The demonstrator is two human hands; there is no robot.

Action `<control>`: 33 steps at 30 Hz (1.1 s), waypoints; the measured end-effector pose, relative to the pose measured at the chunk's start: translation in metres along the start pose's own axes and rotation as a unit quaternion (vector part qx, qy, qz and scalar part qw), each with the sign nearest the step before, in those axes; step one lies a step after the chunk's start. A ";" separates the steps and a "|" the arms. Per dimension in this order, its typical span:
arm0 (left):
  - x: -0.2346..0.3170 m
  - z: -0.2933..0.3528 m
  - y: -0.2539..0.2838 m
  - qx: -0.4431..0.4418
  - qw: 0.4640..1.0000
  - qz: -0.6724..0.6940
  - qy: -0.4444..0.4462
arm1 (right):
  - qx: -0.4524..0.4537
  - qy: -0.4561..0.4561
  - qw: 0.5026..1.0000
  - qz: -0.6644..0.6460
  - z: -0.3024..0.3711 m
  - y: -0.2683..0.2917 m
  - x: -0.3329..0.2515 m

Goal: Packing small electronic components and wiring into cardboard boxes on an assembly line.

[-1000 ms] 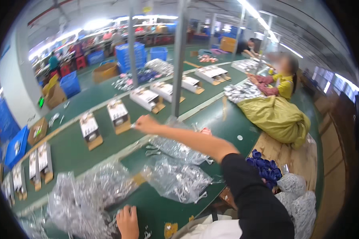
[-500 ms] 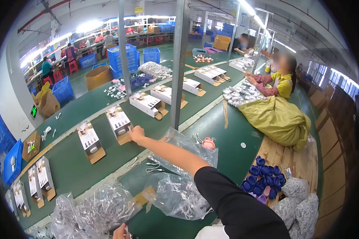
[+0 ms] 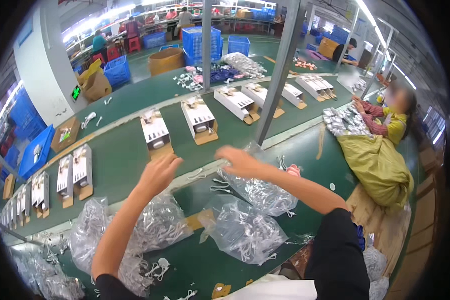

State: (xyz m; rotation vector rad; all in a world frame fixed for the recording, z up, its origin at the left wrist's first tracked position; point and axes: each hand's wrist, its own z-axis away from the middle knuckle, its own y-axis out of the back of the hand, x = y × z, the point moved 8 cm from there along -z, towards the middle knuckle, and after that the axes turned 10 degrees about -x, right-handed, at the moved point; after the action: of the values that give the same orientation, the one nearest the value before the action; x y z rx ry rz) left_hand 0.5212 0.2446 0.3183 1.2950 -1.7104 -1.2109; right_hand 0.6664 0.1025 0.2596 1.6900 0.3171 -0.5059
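My left hand (image 3: pixel 160 174) is at the near flap of an open white carton (image 3: pixel 155 127), its fingers curled in; what they hold, if anything, is hidden. A white rounded piece shows in that carton's mouth. To the right, my right hand (image 3: pixel 239 162) hovers past the belt's near edge with bent, parted fingers and nothing visible in them. Ahead of it lies another open carton (image 3: pixel 199 117), with a white piece at its mouth. Clear plastic bags of white cables (image 3: pixel 245 232) lie below my hands, and loose white cables (image 3: pixel 220 185) rest beside them.
More open cartons (image 3: pixel 235 104) line the green belt (image 3: pixel 120 175) on both sides. A metal post (image 3: pixel 282 70) rises ahead to the right. At the right, a co-worker (image 3: pixel 397 117) handles white parts beside a yellow-green sack (image 3: pixel 377 165). A blue tray (image 3: pixel 37 150) sits far left.
My right hand has drawn back from a carton toward me. My left hand has risen from the lower edge to the neighbouring carton. The view has turned left, shifting the scene rightward.
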 end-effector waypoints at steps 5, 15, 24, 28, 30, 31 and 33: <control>-0.061 0.000 -0.084 -0.095 0.987 -0.129 -0.011 | -0.060 0.013 0.998 0.015 0.070 -0.048 -0.015; -0.093 -0.006 -0.106 -0.079 0.977 -0.196 -0.001 | -0.064 -0.033 0.995 0.075 0.111 -0.040 -0.017; -0.080 -0.045 -0.120 -0.055 0.983 -0.157 -0.073 | -0.058 -0.014 0.995 0.081 0.111 -0.057 -0.014; -0.095 -0.039 -0.121 -0.079 0.984 -0.151 -0.056 | -0.052 -0.011 0.995 0.083 0.114 -0.060 -0.014; -0.093 -0.036 -0.117 -0.046 0.983 -0.162 -0.073 | -0.029 -0.012 0.994 0.100 0.116 -0.058 -0.016; -0.092 -0.035 -0.118 -0.052 0.982 -0.165 -0.081 | -0.031 -0.012 0.995 0.098 0.117 -0.058 -0.017; -0.096 -0.035 -0.119 -0.063 0.985 -0.150 -0.064 | -0.034 -0.046 0.995 0.084 0.119 -0.056 -0.013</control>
State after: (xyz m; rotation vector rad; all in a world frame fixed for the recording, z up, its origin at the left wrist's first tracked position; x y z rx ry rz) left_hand 0.6211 0.3172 0.2211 1.4612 -1.5324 -1.5790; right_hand 0.6107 -0.0030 0.2033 1.6049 0.1221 -0.4410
